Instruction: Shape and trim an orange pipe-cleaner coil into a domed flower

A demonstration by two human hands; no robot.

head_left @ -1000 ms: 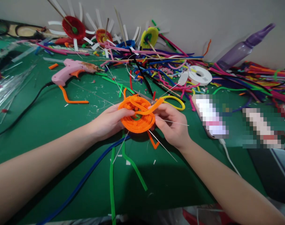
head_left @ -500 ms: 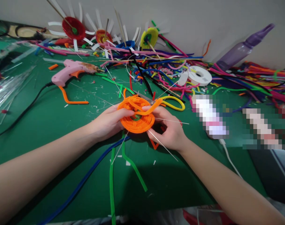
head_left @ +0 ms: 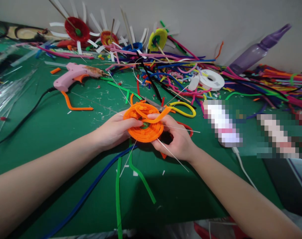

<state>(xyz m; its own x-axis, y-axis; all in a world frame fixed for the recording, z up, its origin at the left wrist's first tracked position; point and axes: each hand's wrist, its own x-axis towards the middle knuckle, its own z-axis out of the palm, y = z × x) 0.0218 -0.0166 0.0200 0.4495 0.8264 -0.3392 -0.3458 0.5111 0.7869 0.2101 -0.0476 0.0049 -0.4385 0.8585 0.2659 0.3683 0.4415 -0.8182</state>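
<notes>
An orange disc woven from pipe cleaners (head_left: 144, 135) is held between my two hands, with thin stiff spokes sticking out around it and a green centre. My left hand (head_left: 116, 129) grips its left side, thumb pressed on top near the middle. On the right side, my right hand (head_left: 179, 136) holds the rim, its thumb close to a loose orange pipe cleaner end (head_left: 162, 116) that loops over the disc. My fingers underneath are hidden. Scissors with yellow and red handles (head_left: 183, 109) lie just behind my right hand.
A pink glue gun (head_left: 75, 75) with a black cord lies back left. Finished coloured discs (head_left: 77, 30) lean by the wall among loose pipe cleaners. A ribbon spool (head_left: 211, 80), a purple bottle (head_left: 250, 51) and a blurred phone (head_left: 222, 124) are to the right. Green pipe cleaners (head_left: 118, 196) lie in front.
The disc has shifted and tilted very slightly in my hands. My right hand's fingers have moved a little under its lower rim. Both hands keep their hold.
</notes>
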